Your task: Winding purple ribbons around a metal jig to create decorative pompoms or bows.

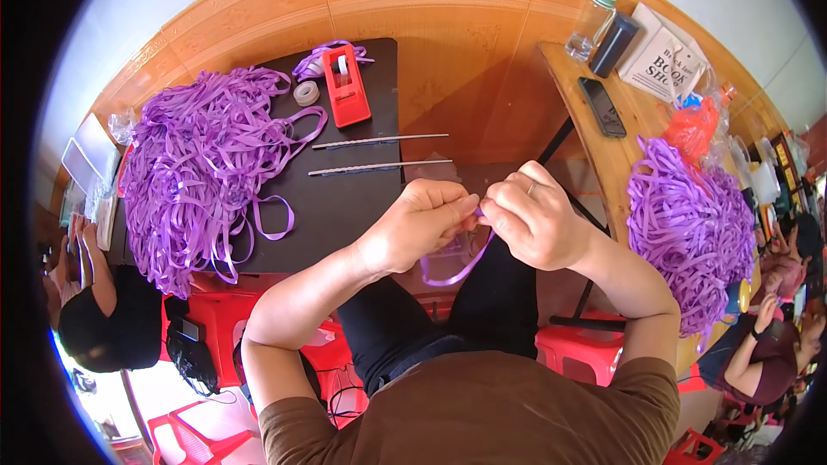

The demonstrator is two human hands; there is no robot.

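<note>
A narrow purple ribbon is pinched between my two hands, and its loop hangs down over my lap. My left hand has thumb and forefinger pressed together on one part of it. Close beside, almost touching, my right hand is closed on the ribbon too and wears a ring. The fingers hide whatever lies right between the fingertips. On the dark table to the left lies a big tangled heap of purple ribbons. A second heap of purple ribbons lies on the wooden table to the right.
Two thin rods jut over the dark table's edge, near a red tape dispenser and a tape roll. The wooden table holds a phone, a bottle, a dark cylinder and a paper bag. People sit at both sides.
</note>
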